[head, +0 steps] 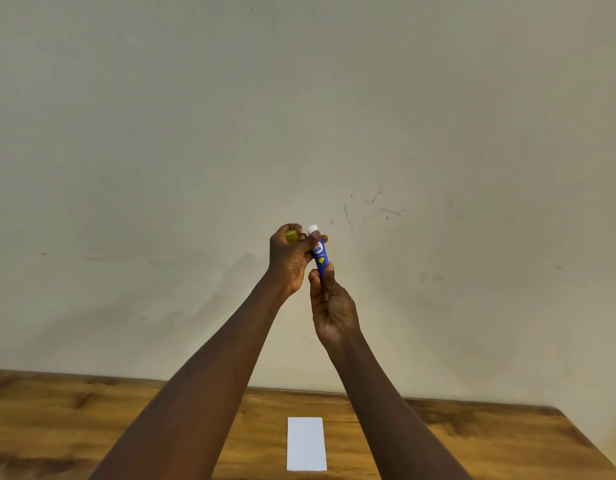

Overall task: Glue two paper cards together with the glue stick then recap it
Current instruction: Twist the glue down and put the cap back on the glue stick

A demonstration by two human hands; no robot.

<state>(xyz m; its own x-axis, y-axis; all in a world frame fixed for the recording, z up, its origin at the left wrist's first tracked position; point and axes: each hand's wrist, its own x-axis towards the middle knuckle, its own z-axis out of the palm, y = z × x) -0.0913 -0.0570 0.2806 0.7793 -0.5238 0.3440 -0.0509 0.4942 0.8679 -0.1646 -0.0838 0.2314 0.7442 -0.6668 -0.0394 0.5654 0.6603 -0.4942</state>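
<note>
1. The glue stick point(321, 255) stands nearly upright in mid-air, well above the surface point(126, 427), its white tip bare.
2. We judge the base twist is in hand: we should turn it slightly, so the glue barely clears the rim.
3. Our right hand point(334, 306) pinches the tube's base. Our left hand point(285, 261) curls round the yellow-green cap point(292, 236), one fingertip against the tube's top. Both arms reach forward and up.
4. A white card point(306, 443) lies below.

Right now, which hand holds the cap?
The left hand: its curled fingers grip the yellow-green cap. The right hand only pinches the base of the blue glue stick.
</note>
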